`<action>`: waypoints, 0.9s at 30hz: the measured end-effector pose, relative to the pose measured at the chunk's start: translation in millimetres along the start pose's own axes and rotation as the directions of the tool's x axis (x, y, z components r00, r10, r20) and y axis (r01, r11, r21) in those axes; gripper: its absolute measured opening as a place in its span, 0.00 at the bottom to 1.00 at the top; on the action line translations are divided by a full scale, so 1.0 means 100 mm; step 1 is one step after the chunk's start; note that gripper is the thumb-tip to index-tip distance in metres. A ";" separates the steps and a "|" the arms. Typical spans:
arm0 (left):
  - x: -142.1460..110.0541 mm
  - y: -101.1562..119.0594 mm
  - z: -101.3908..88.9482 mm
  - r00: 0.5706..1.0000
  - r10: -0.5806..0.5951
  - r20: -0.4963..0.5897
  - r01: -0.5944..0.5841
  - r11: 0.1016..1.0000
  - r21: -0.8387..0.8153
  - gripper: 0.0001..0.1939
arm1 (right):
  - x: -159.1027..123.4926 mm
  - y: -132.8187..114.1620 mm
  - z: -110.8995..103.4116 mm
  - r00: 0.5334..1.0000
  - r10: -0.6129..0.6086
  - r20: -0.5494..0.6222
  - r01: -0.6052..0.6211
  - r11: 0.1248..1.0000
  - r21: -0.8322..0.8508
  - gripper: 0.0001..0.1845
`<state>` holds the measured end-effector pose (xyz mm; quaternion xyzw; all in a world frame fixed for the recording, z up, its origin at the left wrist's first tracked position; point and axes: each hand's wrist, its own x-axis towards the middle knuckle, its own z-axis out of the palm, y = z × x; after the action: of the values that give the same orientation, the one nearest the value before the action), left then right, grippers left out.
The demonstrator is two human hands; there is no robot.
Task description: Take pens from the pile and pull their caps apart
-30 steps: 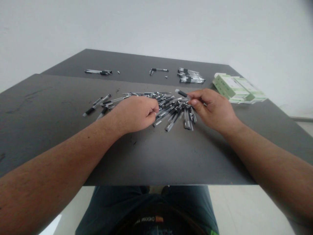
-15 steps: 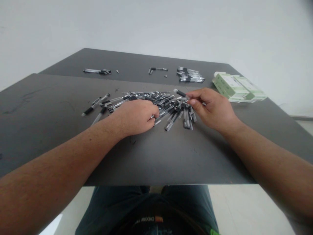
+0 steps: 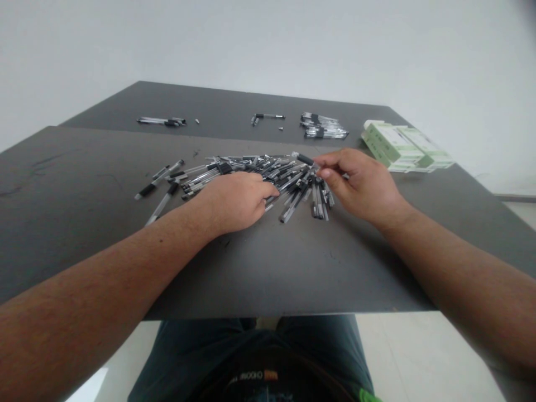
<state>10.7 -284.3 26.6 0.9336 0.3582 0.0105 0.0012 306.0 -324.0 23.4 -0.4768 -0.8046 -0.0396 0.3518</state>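
Observation:
A pen (image 3: 305,159) with a black grip is pinched between the thumb and fingers of my right hand (image 3: 362,181), just above the right part of the pen pile. Its black-gripped end points left and up. My left hand (image 3: 240,202) is low at the front of the pile (image 3: 295,187), with the index finger stretched over the pens and the thumb apart below it. The other left fingers are hidden under the hand. Left of that hand, a few loose pens (image 3: 147,191) lie near the pile, one partly behind the forearm.
Green-and-white boxes (image 3: 396,146) stand at the table's right. Along the back lie a stack of pens (image 3: 322,127), a single pen (image 3: 270,116) with small parts beside it, and another small group of pens (image 3: 161,121). The table's front edge (image 3: 293,314) is above my lap.
My left hand has lowered slightly and its index finger has straightened over the pile. The right hand keeps its pen and has shifted a little left. The view has moved slightly.

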 end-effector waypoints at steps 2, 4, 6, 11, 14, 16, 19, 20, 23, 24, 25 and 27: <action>0.00 0.00 0.00 1.000 -0.001 -0.001 0.001 1.000 0.005 0.27 | 0.00 0.00 0.00 1.000 -0.009 0.005 0.009 1.000 -0.007 0.16; -0.01 0.01 0.00 1.000 0.000 0.008 -0.001 1.000 0.012 0.28 | 0.00 0.00 0.00 1.000 -0.021 0.008 0.021 1.000 -0.006 0.16; -0.01 0.02 -0.02 1.000 0.001 0.022 -0.002 1.000 0.030 0.28 | 0.00 0.00 0.01 0.999 -0.031 0.009 0.031 1.000 -0.004 0.16; -0.04 0.03 -0.11 0.998 0.010 0.062 -0.016 0.997 0.082 0.26 | 0.00 0.01 0.01 0.999 -0.035 0.014 0.036 0.999 -0.011 0.16; -0.04 0.01 -0.16 0.995 0.032 0.098 -0.039 0.997 0.063 0.26 | -0.01 0.02 0.01 0.999 -0.037 0.013 0.037 0.999 0.001 0.16; -0.04 0.00 -0.19 0.992 0.051 0.117 -0.057 0.997 0.047 0.26 | -0.01 0.02 0.01 0.999 -0.035 0.017 0.035 0.999 0.009 0.17; -0.05 -0.02 -0.21 0.989 0.073 0.129 -0.079 0.996 0.043 0.26 | -0.01 0.02 0.00 0.999 -0.044 0.029 0.044 0.999 0.009 0.17; -0.05 -0.03 -0.21 0.988 0.083 0.128 -0.088 0.995 0.041 0.26 | 0.00 0.01 0.00 0.998 -0.046 0.033 0.045 0.999 0.006 0.18; -0.05 -0.05 -0.20 0.989 0.097 0.110 -0.101 0.994 0.031 0.24 | 0.00 0.00 -0.01 0.999 -0.033 0.040 0.033 0.999 0.004 0.18; -0.06 -0.06 -0.19 0.990 0.098 0.102 -0.101 0.995 0.026 0.23 | 0.00 0.00 -0.01 0.999 -0.023 0.044 0.023 1.000 0.004 0.19; -0.06 -0.07 -0.18 0.991 0.097 0.092 -0.099 0.995 0.020 0.22 | 0.00 -0.01 -0.01 0.999 -0.014 0.049 0.014 1.000 0.003 0.19; -0.05 -0.09 -0.17 0.992 0.098 0.076 -0.098 0.995 0.008 0.20 | 0.00 -0.02 -0.02 0.998 0.002 0.058 -0.002 1.000 -0.001 0.19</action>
<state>0.7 -281.5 43.0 0.9497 0.3117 -0.0270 0.0086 305.7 -325.7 25.5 -0.4785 -0.8139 -0.0257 0.3284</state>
